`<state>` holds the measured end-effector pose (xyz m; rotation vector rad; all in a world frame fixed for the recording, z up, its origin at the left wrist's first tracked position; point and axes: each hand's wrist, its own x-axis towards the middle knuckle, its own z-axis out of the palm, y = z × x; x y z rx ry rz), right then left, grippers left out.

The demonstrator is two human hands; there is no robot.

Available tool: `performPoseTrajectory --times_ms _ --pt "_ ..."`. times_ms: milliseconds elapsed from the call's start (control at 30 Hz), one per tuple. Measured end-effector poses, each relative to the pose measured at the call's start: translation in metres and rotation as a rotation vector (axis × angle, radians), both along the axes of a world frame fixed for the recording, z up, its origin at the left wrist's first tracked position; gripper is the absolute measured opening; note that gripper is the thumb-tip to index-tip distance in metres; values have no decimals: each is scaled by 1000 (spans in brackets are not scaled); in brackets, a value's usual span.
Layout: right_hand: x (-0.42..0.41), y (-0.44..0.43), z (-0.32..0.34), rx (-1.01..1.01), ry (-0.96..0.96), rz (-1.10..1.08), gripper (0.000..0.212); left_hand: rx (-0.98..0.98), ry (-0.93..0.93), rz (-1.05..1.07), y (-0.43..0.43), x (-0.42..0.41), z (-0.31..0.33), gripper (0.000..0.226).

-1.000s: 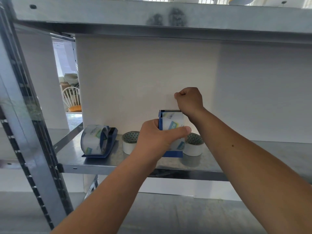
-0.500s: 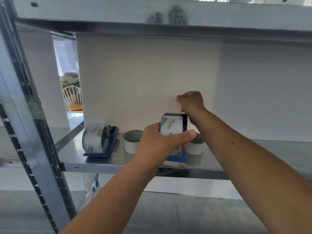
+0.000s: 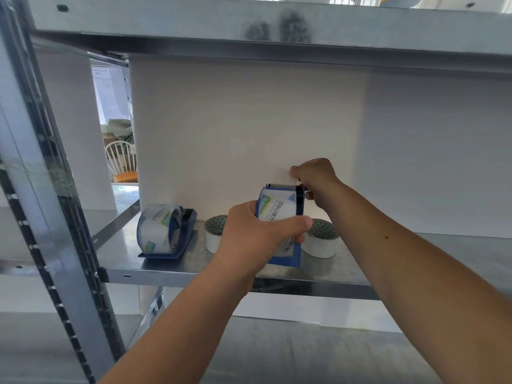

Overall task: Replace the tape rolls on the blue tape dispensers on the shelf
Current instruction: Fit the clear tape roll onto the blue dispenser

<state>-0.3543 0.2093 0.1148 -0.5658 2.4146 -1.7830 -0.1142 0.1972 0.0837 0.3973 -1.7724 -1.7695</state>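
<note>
A blue tape dispenser (image 3: 288,256) with a clear printed roll stands tipped up on the metal shelf (image 3: 194,268). My left hand (image 3: 257,239) wraps around its roll and body. My right hand (image 3: 315,177) pinches the clear tape end (image 3: 283,176) just above the dispenser's cutter. A second blue dispenser (image 3: 169,234) loaded with a clear roll sits on the shelf to the left. Two white tape rolls lie flat behind: one (image 3: 214,234) between the dispensers, the other (image 3: 322,241) to the right of the held dispenser.
A white backing wall (image 3: 249,128) closes the shelf bay. An upper shelf (image 3: 277,26) hangs overhead. A slotted steel upright (image 3: 50,189) stands at the left. A lower shelf (image 3: 277,353) lies beneath my arms. A chair (image 3: 122,164) shows through the gap at left.
My right hand has come down from higher up toward the cutter with the tape end. The held dispenser has turned slightly, its blue side now to the right.
</note>
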Motion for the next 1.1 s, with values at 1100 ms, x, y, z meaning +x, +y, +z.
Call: performPoseTrajectory --times_ms 1100 --pt "79 48 -44 -594 -673 557 33 75 242 32 -11 13 17 47"
